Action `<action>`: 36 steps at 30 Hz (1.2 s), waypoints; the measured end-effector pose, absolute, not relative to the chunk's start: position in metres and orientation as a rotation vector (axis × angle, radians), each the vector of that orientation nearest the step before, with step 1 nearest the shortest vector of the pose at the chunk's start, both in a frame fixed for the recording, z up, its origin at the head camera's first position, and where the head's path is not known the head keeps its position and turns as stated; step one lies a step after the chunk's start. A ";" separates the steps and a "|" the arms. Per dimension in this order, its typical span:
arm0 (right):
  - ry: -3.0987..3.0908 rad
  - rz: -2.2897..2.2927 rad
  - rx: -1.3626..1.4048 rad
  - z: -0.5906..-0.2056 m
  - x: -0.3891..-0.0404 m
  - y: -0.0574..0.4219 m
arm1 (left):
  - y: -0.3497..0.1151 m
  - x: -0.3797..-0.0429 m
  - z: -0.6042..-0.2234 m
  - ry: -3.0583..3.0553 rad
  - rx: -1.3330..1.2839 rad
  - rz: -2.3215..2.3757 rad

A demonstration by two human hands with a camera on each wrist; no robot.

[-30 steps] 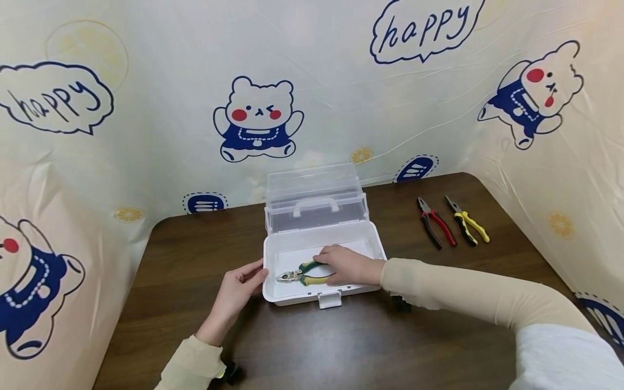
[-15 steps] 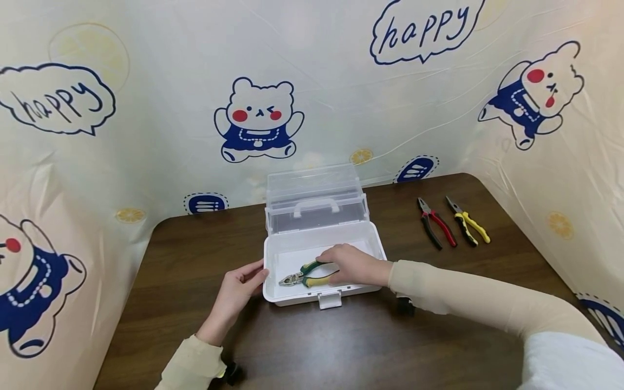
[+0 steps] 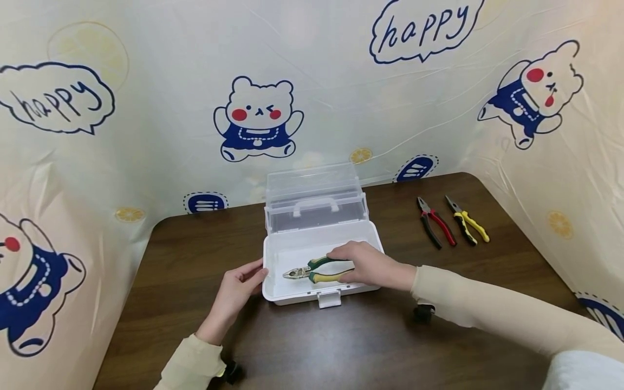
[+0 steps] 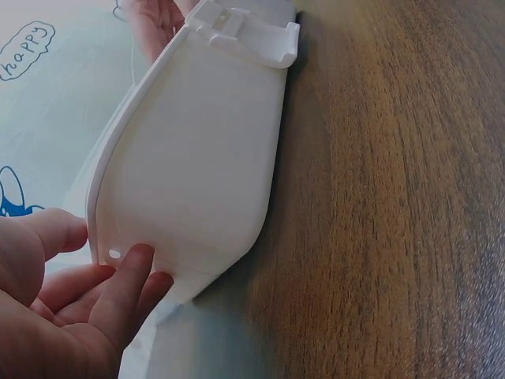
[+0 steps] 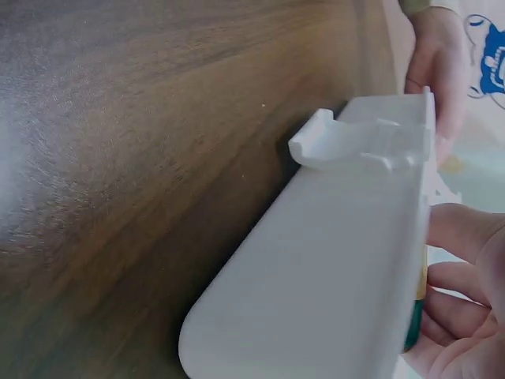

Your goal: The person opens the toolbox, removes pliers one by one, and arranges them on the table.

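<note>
A white toolbox [image 3: 297, 252] stands on the table, its clear lid [image 3: 314, 187] raised at the back. My left hand [image 3: 236, 287] pinches the box's left rim; in the left wrist view the thumb lies over the rim and the fingers press the outer wall [image 4: 189, 142]. Inside the box, my right hand [image 3: 372, 265] grips green-and-yellow combination pliers [image 3: 322, 278] by the handles, with the metal nose pointing left. The handle ends are hidden under the hand. In the right wrist view, the box wall [image 5: 316, 260] hides most of the pliers.
Red-and-black pliers [image 3: 436, 222] and yellow-and-black long-nose pliers [image 3: 468, 221] lie on the brown table [image 3: 331, 346] to the right of the box. A white latch [image 3: 330, 299] juts from the box front. A printed cloth [image 3: 331, 97] hangs behind the table.
My right hand and the green-and-yellow pliers have shifted to the right inside the box. The left hand has stayed on the rim.
</note>
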State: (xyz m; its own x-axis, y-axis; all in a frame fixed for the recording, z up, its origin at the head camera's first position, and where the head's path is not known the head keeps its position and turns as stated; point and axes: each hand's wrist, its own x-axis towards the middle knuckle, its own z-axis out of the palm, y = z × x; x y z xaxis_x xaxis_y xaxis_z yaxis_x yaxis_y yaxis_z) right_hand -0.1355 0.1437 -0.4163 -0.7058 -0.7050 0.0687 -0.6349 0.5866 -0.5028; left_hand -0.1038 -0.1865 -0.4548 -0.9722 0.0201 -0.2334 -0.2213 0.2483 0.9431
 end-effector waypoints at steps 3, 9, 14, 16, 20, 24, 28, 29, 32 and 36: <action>2.692 -0.790 -1.115 -0.411 -0.131 0.152 | -0.187 -0.104 -0.456 2.319 -0.195 1.798; 2.741 -0.873 -1.070 -0.402 -0.125 0.170 | -0.187 -0.104 -0.456 2.323 -0.184 1.788; 2.814 -0.906 -0.966 -0.395 -0.123 0.186 | -0.188 -0.104 -0.455 2.321 -0.183 1.784; 2.847 -0.917 -0.911 -0.394 -0.123 0.193 | -0.188 -0.105 -0.455 2.321 -0.187 1.786; 2.891 -0.956 -0.800 -0.392 -0.121 0.206 | -0.189 -0.105 -0.455 2.326 -0.186 1.778; 2.913 -0.959 -0.673 -0.392 -0.119 0.219 | -0.189 -0.105 -0.456 2.319 -0.185 1.779; 2.940 -0.951 -0.555 -0.391 -0.118 0.232 | -0.189 -0.105 -0.456 2.318 -0.186 1.782; 2.946 -0.951 -0.527 -0.391 -0.118 0.235 | -0.189 -0.105 -0.457 2.315 -0.186 1.785; 2.969 -0.960 -0.466 -0.391 -0.118 0.245 | -0.189 -0.105 -0.456 2.312 -0.183 1.788; 3.005 -0.968 -0.397 -0.395 -0.119 0.259 | -0.189 -0.105 -0.456 2.315 -0.181 1.784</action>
